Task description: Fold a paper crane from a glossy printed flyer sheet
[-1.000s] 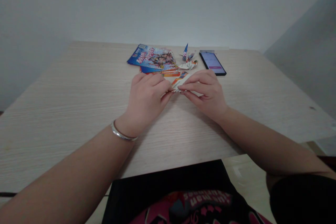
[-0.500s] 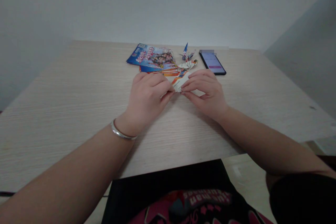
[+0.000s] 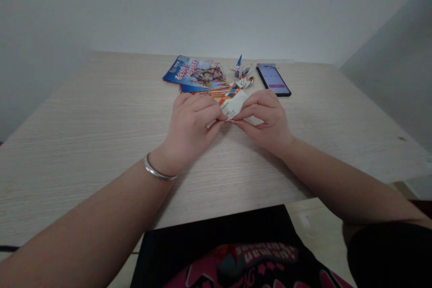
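Observation:
Between my hands, above the table, is a folded piece of paper (image 3: 233, 105), cream with dark print and an orange and blue patterned part. My left hand (image 3: 197, 117) pinches its near edge between thumb and index finger, the other fingers curled. From the other side my right hand (image 3: 265, 114) grips the same near edge, its thumb and fingertips almost touching those of the left. The fingers cover part of the paper, so its full shape is hidden. Just beyond it lie a paper crane (image 3: 240, 69) in blue and a second folded paper piece (image 3: 245, 83), white and orange.
Blue printed leaflets (image 3: 194, 72) lie at the back, left of the cranes, with orange-edged sheets (image 3: 216, 92) under them. A lit phone (image 3: 274, 80) rests at the back right. The pale wooden table (image 3: 101, 112) meets a wall (image 3: 216, 9) behind.
The paper has tilted so that more of its printed cream face shows, and its near edge sits slightly lower. Both hands keep their pinch and have barely shifted.

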Motion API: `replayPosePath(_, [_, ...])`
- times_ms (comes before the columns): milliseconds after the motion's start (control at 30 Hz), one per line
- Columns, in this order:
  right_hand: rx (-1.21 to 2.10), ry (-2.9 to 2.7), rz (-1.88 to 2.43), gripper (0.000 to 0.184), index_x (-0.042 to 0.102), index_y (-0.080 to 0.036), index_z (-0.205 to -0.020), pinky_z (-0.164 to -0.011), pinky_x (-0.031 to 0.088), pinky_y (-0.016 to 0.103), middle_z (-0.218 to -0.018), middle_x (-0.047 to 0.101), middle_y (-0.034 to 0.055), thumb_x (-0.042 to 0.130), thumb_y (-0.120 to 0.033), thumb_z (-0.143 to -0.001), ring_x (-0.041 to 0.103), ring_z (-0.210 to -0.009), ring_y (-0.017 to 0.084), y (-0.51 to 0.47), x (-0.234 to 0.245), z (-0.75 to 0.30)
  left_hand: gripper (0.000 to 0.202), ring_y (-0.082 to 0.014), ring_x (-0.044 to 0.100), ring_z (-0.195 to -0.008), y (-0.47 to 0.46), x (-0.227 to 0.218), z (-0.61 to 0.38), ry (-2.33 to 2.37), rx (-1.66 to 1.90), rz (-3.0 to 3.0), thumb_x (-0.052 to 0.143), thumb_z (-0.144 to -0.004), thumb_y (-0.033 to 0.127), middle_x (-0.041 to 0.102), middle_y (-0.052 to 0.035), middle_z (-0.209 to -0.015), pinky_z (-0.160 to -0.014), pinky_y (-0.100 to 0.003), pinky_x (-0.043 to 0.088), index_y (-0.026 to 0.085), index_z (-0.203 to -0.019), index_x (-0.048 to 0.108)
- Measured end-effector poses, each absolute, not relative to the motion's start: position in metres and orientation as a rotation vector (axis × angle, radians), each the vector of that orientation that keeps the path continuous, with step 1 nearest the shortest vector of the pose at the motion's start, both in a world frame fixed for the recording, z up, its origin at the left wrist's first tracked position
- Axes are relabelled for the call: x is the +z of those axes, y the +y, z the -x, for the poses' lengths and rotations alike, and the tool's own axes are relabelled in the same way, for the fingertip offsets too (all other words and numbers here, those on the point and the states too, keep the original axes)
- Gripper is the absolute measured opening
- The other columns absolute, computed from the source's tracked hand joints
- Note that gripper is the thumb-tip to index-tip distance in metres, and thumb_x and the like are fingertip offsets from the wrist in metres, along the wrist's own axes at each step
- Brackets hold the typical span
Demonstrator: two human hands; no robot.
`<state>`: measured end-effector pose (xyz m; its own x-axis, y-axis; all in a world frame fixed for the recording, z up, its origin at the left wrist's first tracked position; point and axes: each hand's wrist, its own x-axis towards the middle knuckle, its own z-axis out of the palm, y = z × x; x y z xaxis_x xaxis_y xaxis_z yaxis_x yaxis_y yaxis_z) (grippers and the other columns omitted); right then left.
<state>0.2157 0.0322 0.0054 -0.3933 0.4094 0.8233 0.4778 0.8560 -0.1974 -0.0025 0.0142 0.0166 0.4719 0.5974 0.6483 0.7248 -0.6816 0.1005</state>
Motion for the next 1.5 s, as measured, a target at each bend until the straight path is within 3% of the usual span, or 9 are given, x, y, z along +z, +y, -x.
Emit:
replayPosePath(133, [-0.094,-2.07,0.741,0.011,0.077,-0.03,-0.088,-0.084,0.046,0.041,-0.087,0.071,-0.0003,0.072,-0.04,-0.093,0.063,-0.085,0.019,0.034,0.004,-0.218,0.018,-0.0226,0.068,-0.087,0.015,0.016,0.003,-1.239,-0.995,2.543,0.06,-0.093,0.027,0.075,0.0,-0.087,-0.085,-0.042,0.043,0.026,-0.076,0.063])
replayPosePath(367, [-0.149,-2.012,0.623,0.002,0.076,-0.029,-0.089,-0.081,0.047,0.037,-0.086,0.07,-0.0016,0.077,-0.029,-0.09,0.063,-0.085,0.017,0.037,0.001,-0.218,0.02,-0.0225,0.066,-0.086,0.015,0.016,0.003,-1.276,-0.996,2.566,0.059,-0.094,0.029,0.074,-0.0013,-0.086,-0.082,-0.041,0.043,0.026,-0.075,0.063])
replayPosePath(900, [-0.134,-2.047,0.784,0.006,0.076,-0.028,-0.085,-0.083,0.05,0.041,-0.088,0.073,0.0018,0.073,-0.027,-0.09,0.065,-0.086,0.021,0.04,0.003,-0.223,0.018,-0.0208,0.064,-0.078,0.016,0.015,0.004,-1.243,-1.159,2.548,0.064,-0.092,0.024,0.072,-0.002,-0.083,-0.078,-0.04,0.046,0.024,-0.073,0.065])
replayPosePath(1267, [-0.12,-2.006,0.803,0.008,0.074,-0.025,-0.084,-0.082,0.051,0.039,-0.089,0.074,0.0025,0.068,-0.021,-0.087,0.067,-0.086,0.021,0.044,0.0,-0.224,0.018,-0.0218,0.067,-0.09,0.018,0.017,0.009,-1.307,-0.992,2.569,0.06,-0.095,0.028,0.073,-0.0012,-0.088,-0.083,-0.038,0.042,0.026,-0.077,0.063])
replayPosePath(1500, [-0.138,-2.03,0.831,0.009,0.074,-0.025,-0.084,-0.083,0.05,0.039,-0.087,0.073,0.0017,0.068,-0.019,-0.087,0.066,-0.086,0.021,0.045,0.0,-0.227,0.021,-0.0216,0.067,-0.086,0.02,0.016,0.01,-1.306,-1.083,2.593,0.061,-0.095,0.028,0.073,-0.001,-0.084,-0.081,-0.039,0.044,0.026,-0.074,0.063])
